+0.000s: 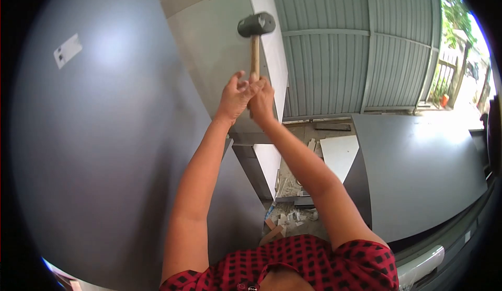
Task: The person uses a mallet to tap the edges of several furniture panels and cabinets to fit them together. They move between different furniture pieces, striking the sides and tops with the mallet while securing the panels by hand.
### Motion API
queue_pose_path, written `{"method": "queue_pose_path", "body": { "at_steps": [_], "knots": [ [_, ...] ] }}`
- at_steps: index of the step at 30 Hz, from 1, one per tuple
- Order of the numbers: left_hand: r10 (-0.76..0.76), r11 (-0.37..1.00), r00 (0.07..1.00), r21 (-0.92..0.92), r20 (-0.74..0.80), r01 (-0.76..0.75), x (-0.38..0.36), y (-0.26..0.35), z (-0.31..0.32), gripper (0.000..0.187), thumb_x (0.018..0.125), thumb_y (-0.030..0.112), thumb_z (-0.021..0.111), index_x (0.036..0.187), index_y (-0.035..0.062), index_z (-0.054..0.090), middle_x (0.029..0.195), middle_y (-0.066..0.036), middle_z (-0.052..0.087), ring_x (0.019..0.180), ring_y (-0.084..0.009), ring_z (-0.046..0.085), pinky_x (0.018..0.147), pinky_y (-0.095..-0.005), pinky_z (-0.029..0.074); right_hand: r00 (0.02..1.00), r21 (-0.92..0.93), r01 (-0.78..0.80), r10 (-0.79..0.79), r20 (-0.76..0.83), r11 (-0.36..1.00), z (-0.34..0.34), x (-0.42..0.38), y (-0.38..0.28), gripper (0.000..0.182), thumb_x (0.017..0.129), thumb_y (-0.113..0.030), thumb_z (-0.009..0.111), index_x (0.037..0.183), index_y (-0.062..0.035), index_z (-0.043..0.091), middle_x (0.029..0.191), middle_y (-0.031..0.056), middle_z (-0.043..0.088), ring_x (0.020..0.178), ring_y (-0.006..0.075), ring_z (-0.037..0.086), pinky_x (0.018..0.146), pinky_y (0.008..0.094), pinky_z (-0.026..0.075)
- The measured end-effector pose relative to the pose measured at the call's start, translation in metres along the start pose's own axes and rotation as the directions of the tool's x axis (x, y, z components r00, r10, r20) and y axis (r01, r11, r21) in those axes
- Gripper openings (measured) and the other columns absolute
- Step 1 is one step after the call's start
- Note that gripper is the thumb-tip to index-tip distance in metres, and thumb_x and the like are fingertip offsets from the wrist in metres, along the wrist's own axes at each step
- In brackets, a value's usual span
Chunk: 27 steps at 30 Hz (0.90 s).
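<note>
A rubber mallet point(256, 24) with a black head and a wooden handle stands upright in front of me, head at the top. My right hand point(263, 102) is wrapped round the lower handle. Close against it, my left hand point(236, 99) has its fingers apart, some raised and some reaching across to the right hand and handle. Both arms are stretched out. Behind the hands rises a tall grey panel point(214, 40) with a white edge face point(272, 45). The bottom end of the handle is mostly hidden by my hands.
A large dark grey panel point(104, 150) with a white label point(68, 50) fills the left side. Another grey panel point(423, 176) lies at the right. Scraps and debris point(295, 218) litter the floor between them. Corrugated metal wall point(324, 61) stands behind.
</note>
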<state>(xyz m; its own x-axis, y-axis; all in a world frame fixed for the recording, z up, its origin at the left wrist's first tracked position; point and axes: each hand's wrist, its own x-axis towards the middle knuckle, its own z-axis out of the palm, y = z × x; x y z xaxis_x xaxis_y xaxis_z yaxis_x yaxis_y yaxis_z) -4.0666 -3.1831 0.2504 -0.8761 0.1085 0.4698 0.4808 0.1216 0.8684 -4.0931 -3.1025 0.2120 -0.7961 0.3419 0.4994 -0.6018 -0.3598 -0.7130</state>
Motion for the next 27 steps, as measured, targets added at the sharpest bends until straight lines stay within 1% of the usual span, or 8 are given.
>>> {"method": "queue_pose_path", "body": {
  "at_steps": [1,3,6,9,11,13,18,27],
  "knots": [
    [0.006,1.0,1.0,0.011,0.023,-0.006,0.006,-0.002,0.011,0.079,0.073,0.039,0.075,0.13,-0.0017,0.039,0.104,-0.011,0.056,0.09,-0.0161,0.057,0.076,-0.0271,0.047,1.0,0.01,0.01,-0.01,-0.022,1.0,-0.004,-0.007,0.002,0.032,0.091,-0.031,0.055,0.089,0.0016,0.055,0.065,0.0043,0.053,0.053,0.0092,0.05,0.042,0.026,0.039],
    [-0.089,0.996,0.986,0.008,0.141,0.089,0.015,-0.005,0.029,0.056,0.068,0.031,0.079,0.106,-0.0014,0.054,0.091,-0.009,0.058,0.081,-0.0174,0.058,0.075,-0.0317,0.049,0.997,0.165,-0.073,0.079,-0.027,0.983,-0.011,-0.017,0.005,0.031,0.093,-0.029,0.05,0.096,0.0014,0.054,0.067,0.005,0.054,0.057,0.0105,0.051,0.045,0.0266,0.039],
    [-0.226,0.974,0.945,0.057,0.237,0.218,0.025,-0.015,0.042,0.034,0.075,0.02,0.072,0.096,-0.0005,0.056,0.083,-0.007,0.058,0.074,-0.0139,0.057,0.063,-0.0275,0.048,0.987,0.173,-0.132,0.146,-0.071,0.976,-0.025,-0.021,0.01,0.032,0.094,-0.029,0.046,0.104,0.0005,0.053,0.07,0.0059,0.056,0.056,0.0112,0.051,0.045,0.0273,0.039],
    [-0.281,0.958,0.901,0.044,0.33,0.283,0.038,-0.033,0.048,0.02,0.076,0.013,0.067,0.087,0.0004,0.055,0.076,-0.006,0.057,0.068,-0.0142,0.055,0.062,-0.0283,0.047,0.981,0.196,-0.073,0.106,-0.162,0.978,-0.029,-0.019,0.041,0.033,0.095,-0.028,0.041,0.111,-0.001,0.051,0.071,0.0066,0.056,0.054,0.0123,0.052,0.043,0.0276,0.039],
    [-0.303,0.953,0.912,0.118,0.278,0.281,0.035,-0.037,0.056,0.018,0.076,0.012,0.066,0.085,0.0005,0.055,0.075,-0.006,0.057,0.066,-0.0146,0.055,0.06,-0.0292,0.047,0.97,0.251,-0.067,0.122,-0.21,0.966,-0.029,-0.025,0.03,0.033,0.095,-0.028,0.04,0.112,-0.0013,0.051,0.071,0.0067,0.055,0.052,0.0128,0.052,0.042,0.0279,0.039],
    [-0.322,0.941,0.92,0.187,0.226,0.283,0.033,-0.046,0.059,0.016,0.076,0.011,0.065,0.082,0.0005,0.055,0.073,-0.007,0.056,0.065,-0.0149,0.055,0.058,-0.0301,0.046,0.914,0.331,-0.32,0.382,-0.139,0.888,-0.035,-0.031,0.017,0.033,0.095,-0.026,0.04,0.113,-0.002,0.052,0.072,0.0069,0.056,0.053,0.0132,0.053,0.044,0.0289,0.041],
    [-0.351,0.929,0.924,0.178,0.154,0.324,0.038,-0.081,0.053,0.017,0.076,0.011,0.064,0.083,-0.0008,0.053,0.074,-0.007,0.056,0.062,-0.0154,0.053,0.056,-0.0324,0.045,0.908,0.316,-0.352,0.403,-0.112,0.881,-0.042,-0.034,0.044,0.033,0.093,-0.027,0.041,0.11,-0.0013,0.053,0.075,0.0075,0.057,0.054,0.013,0.053,0.044,0.0289,0.042],
    [-0.438,0.88,0.891,0.26,0.118,0.397,0.023,-0.054,0.058,0.023,0.074,0.012,0.065,0.088,-0.0044,0.058,0.079,-0.012,0.062,0.068,-0.0196,0.059,0.062,-0.0342,0.048,0.893,0.389,-0.364,0.436,-0.111,0.846,-0.043,-0.038,0.045,0.03,0.091,-0.025,0.043,0.102,0.001,0.054,0.074,0.0072,0.056,0.057,0.0124,0.054,0.045,0.0285,0.042]
  ]
}}
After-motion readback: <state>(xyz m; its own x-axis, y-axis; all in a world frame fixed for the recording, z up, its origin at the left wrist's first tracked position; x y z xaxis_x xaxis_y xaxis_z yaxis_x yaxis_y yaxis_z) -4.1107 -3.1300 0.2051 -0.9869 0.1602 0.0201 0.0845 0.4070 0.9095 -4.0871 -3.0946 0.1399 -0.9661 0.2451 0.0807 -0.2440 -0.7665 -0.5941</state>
